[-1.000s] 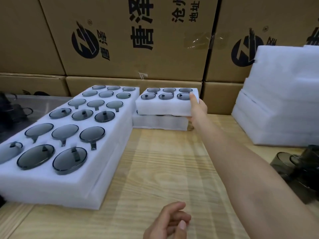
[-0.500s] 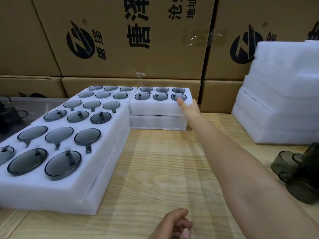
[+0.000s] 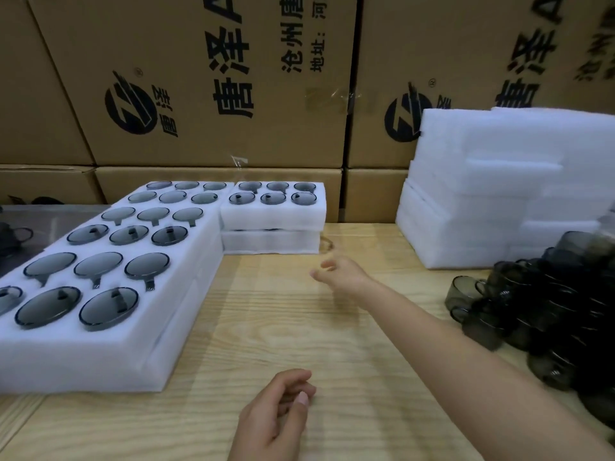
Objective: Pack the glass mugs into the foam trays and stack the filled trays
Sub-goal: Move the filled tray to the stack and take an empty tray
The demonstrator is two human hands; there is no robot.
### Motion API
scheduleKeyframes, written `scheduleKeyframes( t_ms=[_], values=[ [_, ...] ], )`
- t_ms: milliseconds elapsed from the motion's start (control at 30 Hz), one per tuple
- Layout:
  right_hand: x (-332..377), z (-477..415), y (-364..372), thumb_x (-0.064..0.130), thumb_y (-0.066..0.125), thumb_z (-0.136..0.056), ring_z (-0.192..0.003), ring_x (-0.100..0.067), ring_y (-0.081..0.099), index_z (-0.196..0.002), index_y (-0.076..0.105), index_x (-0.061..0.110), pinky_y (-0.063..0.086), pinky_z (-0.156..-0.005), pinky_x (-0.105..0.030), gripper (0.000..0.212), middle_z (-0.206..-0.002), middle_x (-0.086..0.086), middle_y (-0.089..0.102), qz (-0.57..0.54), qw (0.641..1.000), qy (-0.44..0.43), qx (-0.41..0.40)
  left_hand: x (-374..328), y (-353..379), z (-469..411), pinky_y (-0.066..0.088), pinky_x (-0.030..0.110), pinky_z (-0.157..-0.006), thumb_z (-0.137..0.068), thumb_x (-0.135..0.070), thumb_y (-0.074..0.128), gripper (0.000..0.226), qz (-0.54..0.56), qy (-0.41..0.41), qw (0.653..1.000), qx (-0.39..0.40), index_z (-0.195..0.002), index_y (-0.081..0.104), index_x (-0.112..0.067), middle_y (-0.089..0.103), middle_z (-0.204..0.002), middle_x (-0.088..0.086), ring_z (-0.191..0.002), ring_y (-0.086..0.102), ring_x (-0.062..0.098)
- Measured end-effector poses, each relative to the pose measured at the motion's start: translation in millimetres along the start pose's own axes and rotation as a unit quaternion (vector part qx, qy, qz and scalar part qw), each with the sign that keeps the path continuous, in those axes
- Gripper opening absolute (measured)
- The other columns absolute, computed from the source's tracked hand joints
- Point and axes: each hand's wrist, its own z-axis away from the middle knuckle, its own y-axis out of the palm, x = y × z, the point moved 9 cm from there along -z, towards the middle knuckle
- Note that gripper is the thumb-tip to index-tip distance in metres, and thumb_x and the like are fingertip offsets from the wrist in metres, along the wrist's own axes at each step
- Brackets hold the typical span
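A small filled foam tray (image 3: 273, 217) with several dark glass mugs sits on another tray (image 3: 269, 242) at the back of the wooden table. To its left lies a long stack of filled foam trays (image 3: 109, 314) with several mugs set rim-up. Loose dark glass mugs (image 3: 539, 301) are piled at the right. My right hand (image 3: 336, 272) hangs blurred above the table in front of the small stack, holding nothing and touching no tray. My left hand (image 3: 279, 414) rests near the front edge, fingers loosely curled, empty.
A tall stack of empty white foam trays (image 3: 499, 194) stands at the back right. Printed cardboard boxes (image 3: 206, 81) wall off the rear. A dark mug (image 3: 13, 234) sits on a grey surface at far left. Bare wooden table (image 3: 299, 331) lies between the hands.
My right hand let go of the small top tray and drew back toward me. The tray now sits squared against the long stack. The view shifted right, showing more loose mugs.
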Motion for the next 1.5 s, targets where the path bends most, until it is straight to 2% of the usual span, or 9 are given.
scheduleKeyframes(
  t_ms=[167, 300, 433, 567, 733, 1033, 1133, 1267, 1500],
  values=[
    [15.3, 66.1, -68.6, 0.034, 0.059, -0.089, -0.117, -0.019, 0.051, -0.124, 0.057, 0.015, 0.038, -0.087, -0.025, 0.04, -0.129, -0.003, 0.057, 0.13, 0.981, -0.061, -0.132, -5.4, 2.4, 3.9, 0.047, 0.008, -0.073, -0.087, 0.01, 0.056, 0.029, -0.007, -0.01, 1.0, -0.003, -0.089, 0.07, -0.016, 0.074, -0.081, -0.001, -0.079, 0.069, 0.007],
    [76.3, 108.3, -179.0, 0.023, 0.056, -0.088, -0.123, -0.026, 0.038, -0.136, 0.042, 0.014, 0.035, -0.101, -0.037, 0.05, -0.14, -0.005, 0.041, 0.21, 0.894, -0.157, -0.364, -10.3, 3.3, 7.4, 0.046, 0.007, -0.07, -0.088, 0.006, 0.058, 0.028, -0.043, 0.008, 0.999, -0.016, -0.09, 0.069, -0.02, 0.074, -0.082, -0.009, -0.078, 0.068, 0.002],
    [92.2, 107.2, -266.6, 0.023, 0.057, -0.086, -0.125, -0.034, 0.029, -0.144, 0.02, 0.014, 0.029, -0.102, -0.041, 0.07, -0.154, -0.004, 0.014, 0.323, 0.823, -0.095, -0.458, -14.3, 3.6, 6.0, 0.048, 0.008, -0.071, -0.083, 0.009, 0.062, 0.04, -0.095, 0.033, 0.995, -0.024, -0.079, 0.071, -0.03, 0.073, -0.083, -0.014, -0.076, 0.069, 0.002],
    [78.2, 82.0, -313.5, 0.036, 0.059, -0.087, -0.138, -0.039, 0.009, -0.15, 0.008, 0.017, 0.017, -0.11, -0.046, 0.082, -0.158, 0.002, 0.003, 0.35, 0.83, -0.018, -0.435, -18.5, 3.9, 3.8, 0.052, 0.015, -0.073, -0.074, 0.01, 0.069, 0.062, -0.111, 0.046, 0.993, -0.012, -0.094, 0.063, -0.049, 0.072, -0.079, -0.013, -0.074, 0.068, 0.006],
    [70.4, 47.8, -310.2, 0.046, 0.059, -0.088, -0.144, -0.034, -0.009, -0.15, 0.009, 0.024, 0.008, -0.112, -0.056, 0.083, -0.159, 0.008, -0.001, 0.357, 0.873, -0.001, -0.333, -19.4, 1.3, 3.3, 0.051, 0.015, -0.074, -0.072, 0.006, 0.073, 0.057, -0.118, 0.031, 0.992, -0.011, -0.087, 0.066, -0.049, 0.072, -0.075, -0.012, -0.073, 0.067, 0.007],
    [92.4, 56.2, -309.8, 0.028, 0.061, -0.09, -0.137, -0.039, 0.017, -0.136, 0.034, 0.006, 0.026, -0.11, -0.046, 0.058, -0.134, -0.013, 0.044, 0.309, 0.845, -0.036, -0.434, -18.4, 1.8, 0.8, 0.049, 0.014, -0.076, -0.071, 0.001, 0.076, 0.043, -0.125, 0.016, 0.992, 0.008, -0.077, 0.067, -0.04, 0.071, -0.072, -0.008, -0.072, 0.066, 0.011],
    [105.9, 71.2, -301.2, 0.024, 0.06, -0.091, -0.133, -0.035, 0.027, -0.133, 0.037, 0.003, 0.013, -0.116, -0.043, 0.052, -0.13, -0.015, 0.046, 0.303, 0.834, -0.079, -0.454, -18.1, 0.9, 0.1, 0.048, 0.011, -0.073, -0.071, 0.001, 0.076, 0.043, -0.123, 0.023, 0.992, 0.008, -0.079, 0.067, -0.041, 0.07, -0.071, -0.01, -0.071, 0.066, 0.009],
    [113.5, 110.8, -266.9, 0.016, 0.061, -0.088, -0.142, -0.03, 0.009, -0.128, 0.041, 0.01, 0.024, -0.109, -0.036, 0.045, -0.136, -0.006, 0.041, 0.1, 0.869, -0.169, -0.455, -23.2, 2.2, 2.8, 0.05, 0.014, -0.073, -0.073, 0.004, 0.074, 0.044, -0.11, 0.047, 0.993, 0.016, -0.082, 0.067, -0.039, 0.07, -0.074, -0.01, -0.071, 0.065, 0.007],
    [102.3, 215.3, -153.6, 0.009, 0.062, -0.08, -0.138, -0.02, 0.021, -0.114, 0.039, 0.024, 0.029, -0.111, -0.042, 0.044, -0.146, -0.001, 0.024, -0.037, 0.878, -0.304, -0.368, -21.9, 6.1, 8.8, 0.05, 0.018, -0.078, -0.081, 0.004, 0.068, 0.022, -0.084, 0.055, 0.995, 0.016, -0.087, 0.068, -0.017, 0.072, -0.083, 0.002, -0.084, 0.067, 0.018]
  ],
)
